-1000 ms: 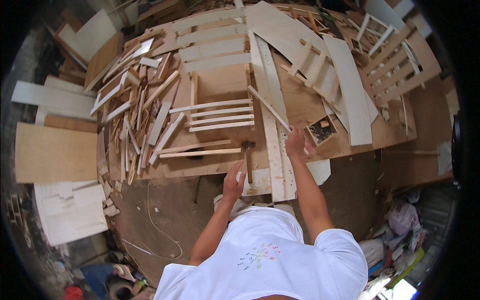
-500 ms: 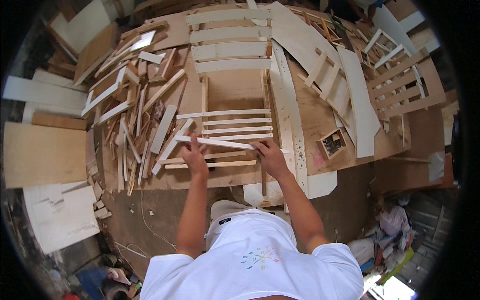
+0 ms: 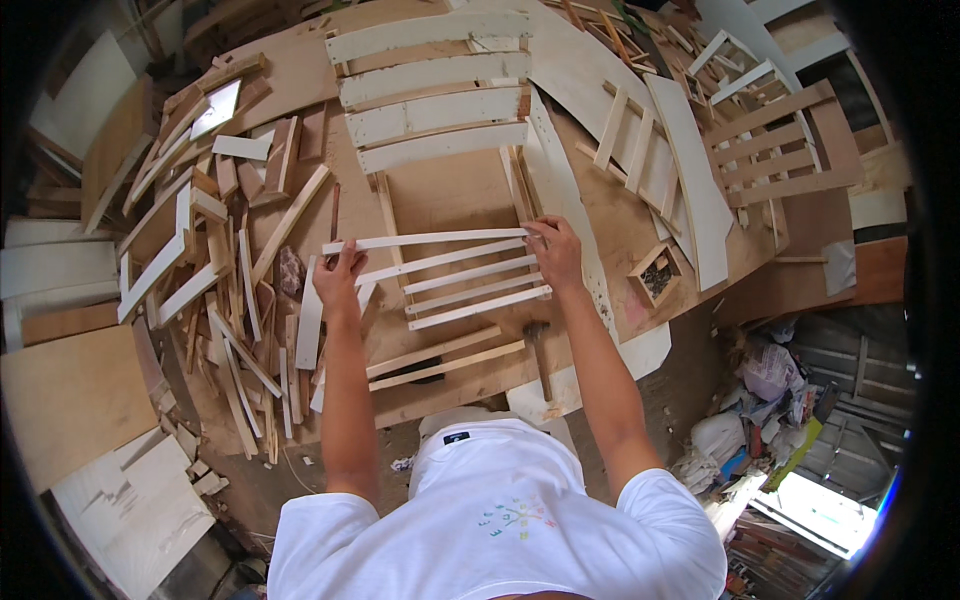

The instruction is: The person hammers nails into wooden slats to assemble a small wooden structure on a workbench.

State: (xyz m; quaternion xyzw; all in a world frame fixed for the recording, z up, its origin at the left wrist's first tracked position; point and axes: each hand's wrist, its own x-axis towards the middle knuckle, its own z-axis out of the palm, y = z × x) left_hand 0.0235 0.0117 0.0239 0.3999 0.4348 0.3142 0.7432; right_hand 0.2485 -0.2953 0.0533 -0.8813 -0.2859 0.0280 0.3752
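A narrow white wooden slat (image 3: 440, 239) spans between my two hands across a wooden frame on the workbench. My left hand (image 3: 340, 276) pinches its left end, which sticks out past the frame's left rail (image 3: 388, 225). My right hand (image 3: 555, 256) grips its right end by the frame's right rail (image 3: 519, 185). Several narrow white slats (image 3: 475, 285) lie across the rails just nearer to me, the farthest one running out at a slant to the left. Wider white slats (image 3: 440, 115) cross the far part of the frame. A hammer (image 3: 540, 365) lies near the front edge.
Offcuts and wood strips (image 3: 230, 250) are heaped on the left of the workbench (image 3: 450, 195). A small wooden box of dark nails or screws (image 3: 655, 277) sits to the right, near slatted frames (image 3: 775, 150). Two loose strips (image 3: 450, 360) lie at the front.
Both hands have carried the slat away from me, from the near side of the narrow slats to their far side. My view has shifted, and the hammer now shows more fully.
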